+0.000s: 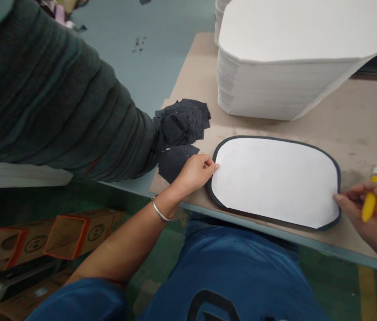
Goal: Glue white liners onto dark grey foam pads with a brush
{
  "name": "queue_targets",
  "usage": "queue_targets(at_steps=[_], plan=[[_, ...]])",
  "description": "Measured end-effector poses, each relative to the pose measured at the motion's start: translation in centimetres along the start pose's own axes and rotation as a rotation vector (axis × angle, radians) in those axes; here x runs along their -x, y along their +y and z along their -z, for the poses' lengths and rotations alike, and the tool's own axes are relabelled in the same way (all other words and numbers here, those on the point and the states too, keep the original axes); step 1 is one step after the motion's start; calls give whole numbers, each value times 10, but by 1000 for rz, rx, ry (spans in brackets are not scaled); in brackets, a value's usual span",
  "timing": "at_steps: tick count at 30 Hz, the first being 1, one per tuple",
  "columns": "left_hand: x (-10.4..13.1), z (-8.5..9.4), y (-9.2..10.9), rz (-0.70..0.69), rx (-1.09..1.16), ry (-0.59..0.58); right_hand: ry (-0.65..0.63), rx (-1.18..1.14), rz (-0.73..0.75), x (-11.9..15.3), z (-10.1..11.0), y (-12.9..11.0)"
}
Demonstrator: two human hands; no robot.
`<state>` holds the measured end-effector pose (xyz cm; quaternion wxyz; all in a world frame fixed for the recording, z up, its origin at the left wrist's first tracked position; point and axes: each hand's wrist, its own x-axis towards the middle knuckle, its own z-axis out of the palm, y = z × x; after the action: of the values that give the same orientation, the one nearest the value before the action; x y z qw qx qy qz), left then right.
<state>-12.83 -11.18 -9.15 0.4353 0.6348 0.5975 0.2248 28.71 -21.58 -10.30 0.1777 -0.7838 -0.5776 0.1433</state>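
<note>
A white rounded panel [275, 180] lies flat over a slightly larger dark piece [338, 178], whose edge shows as a border all round. At the panel's left end, my left hand [196, 173] pinches the edge between thumb and fingertips. My right hand [375, 209] touches the panel's right end with its fingertips and also holds a yellow tool with a white tip [369, 206]. Small dark fabric pieces [183, 122] are heaped beyond my left hand, and a few more [175, 162] lie right beside it.
A tall stack of white panels [262, 89] stands at the back of the brown-topped table [352, 111]. A large pile of dark fabric [57, 98] reaches the table's left edge. Cardboard boxes [68, 236] sit low at the left, below table height.
</note>
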Motion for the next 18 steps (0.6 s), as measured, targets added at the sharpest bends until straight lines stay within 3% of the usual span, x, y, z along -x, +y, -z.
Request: queue_targets(at_steps=[4,6,9,11,13,16,18], plan=[[2,6,3,-20,-383,21,42,-21,3,8,0,-28],[2,6,11,-68,-612,122,41,-37,3,7,-1,-36],[-1,-10,31,-347,-733,265,45,-67,21,3,-2,-39],[-3,-32,44,-561,-718,218,54,-79,39,2,-3,-40],[-7,-56,52,-666,-732,115,64,-81,55,3,-4,-40],[-12,-82,51,-654,-823,23,64,-90,71,6,-6,-37],[-15,-88,46,-630,-860,-2,59,-62,74,9,-6,-33]])
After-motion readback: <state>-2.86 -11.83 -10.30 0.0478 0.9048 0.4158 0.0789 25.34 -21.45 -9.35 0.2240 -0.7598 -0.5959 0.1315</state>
